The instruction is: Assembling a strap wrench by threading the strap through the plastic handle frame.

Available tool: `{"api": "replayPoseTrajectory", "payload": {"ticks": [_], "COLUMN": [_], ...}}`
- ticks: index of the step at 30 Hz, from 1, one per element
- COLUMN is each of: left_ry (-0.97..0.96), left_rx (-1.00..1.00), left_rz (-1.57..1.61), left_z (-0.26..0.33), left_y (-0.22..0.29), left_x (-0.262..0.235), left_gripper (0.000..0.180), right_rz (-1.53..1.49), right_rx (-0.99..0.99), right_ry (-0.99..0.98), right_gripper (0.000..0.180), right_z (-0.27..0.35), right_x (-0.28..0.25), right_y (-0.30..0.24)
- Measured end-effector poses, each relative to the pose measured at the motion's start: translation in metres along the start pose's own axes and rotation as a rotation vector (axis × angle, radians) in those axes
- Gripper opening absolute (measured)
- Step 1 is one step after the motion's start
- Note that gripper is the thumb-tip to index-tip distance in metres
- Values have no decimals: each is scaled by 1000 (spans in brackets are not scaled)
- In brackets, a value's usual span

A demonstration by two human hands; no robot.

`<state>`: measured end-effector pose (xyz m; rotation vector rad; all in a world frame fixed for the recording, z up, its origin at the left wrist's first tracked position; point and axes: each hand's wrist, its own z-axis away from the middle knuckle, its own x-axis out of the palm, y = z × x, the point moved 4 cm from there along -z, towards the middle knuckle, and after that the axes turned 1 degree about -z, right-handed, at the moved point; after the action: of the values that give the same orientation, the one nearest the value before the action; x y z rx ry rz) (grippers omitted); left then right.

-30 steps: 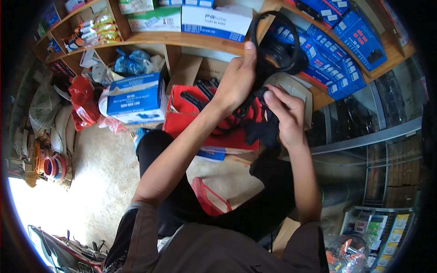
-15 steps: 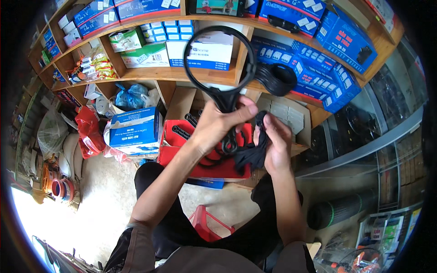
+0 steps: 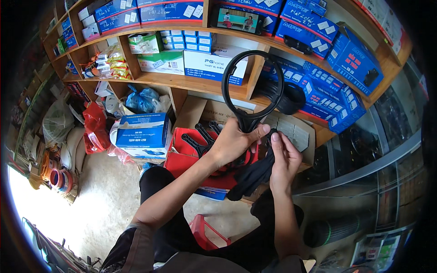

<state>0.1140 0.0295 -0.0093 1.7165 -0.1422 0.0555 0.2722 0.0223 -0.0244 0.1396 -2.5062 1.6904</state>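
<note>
The left hand [image 3: 234,145] is closed around the short handle of a black plastic ring-shaped wrench [image 3: 251,88], holding it upright in front of the wooden shelf [image 3: 191,82], with its open hoop standing above the fist. The right hand [image 3: 283,157] pinches a soft black cloth [image 3: 252,177] between thumb and fingers, touching the base of the handle; the cloth hangs limp below both hands.

The ring appears light and stiff: it keeps its round form when held by 1 end only. Its smooth surface may be somewhat slippery, so the thick handle stub is judged the surest place to grip, while the thin hoop would flex more. The cloth is pliant and can be taken anywhere.

Behind the hands lies a red open box [image 3: 191,157] holding more black tools, beside a blue and white carton [image 3: 143,134].

Compared with 0.5 s ago, the ring stays raised in the same left-hand grip, and the right hand has closed in nearer the handle.
</note>
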Motion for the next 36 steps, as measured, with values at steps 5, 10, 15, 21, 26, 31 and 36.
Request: {"api": "replayPoseTrajectory", "payload": {"ticks": [5,10,15,21,26,31,36], "left_ry": [39,39,118,-2,-28,-117,-139], "left_rx": [-45,-70,-218,-270,-177,6,34], "left_rz": [27,35,166,175,238,504,474], "left_z": [-2,-2,-2,-5,-6,-13,-10], "left_y": [-9,-6,-5,-12,-11,0,4], "left_x": [-11,-19,-27,-34,-32,-34,-37], "left_gripper": [34,32,57,95,85,62,69], "right_rz": [-38,19,7,-8,-3,-3,-15], "right_rx": [41,83,52,77,57,54,27], "right_ry": [-83,-108,-128,-111,-132,-119,-184], "right_gripper": [29,26,26,24,25,30,27], "right_z": [3,0,2,6,7,4,11], "right_x": [19,17,18,17,18,17,16], "right_y": [-4,13,12,14,10,6,6]}}
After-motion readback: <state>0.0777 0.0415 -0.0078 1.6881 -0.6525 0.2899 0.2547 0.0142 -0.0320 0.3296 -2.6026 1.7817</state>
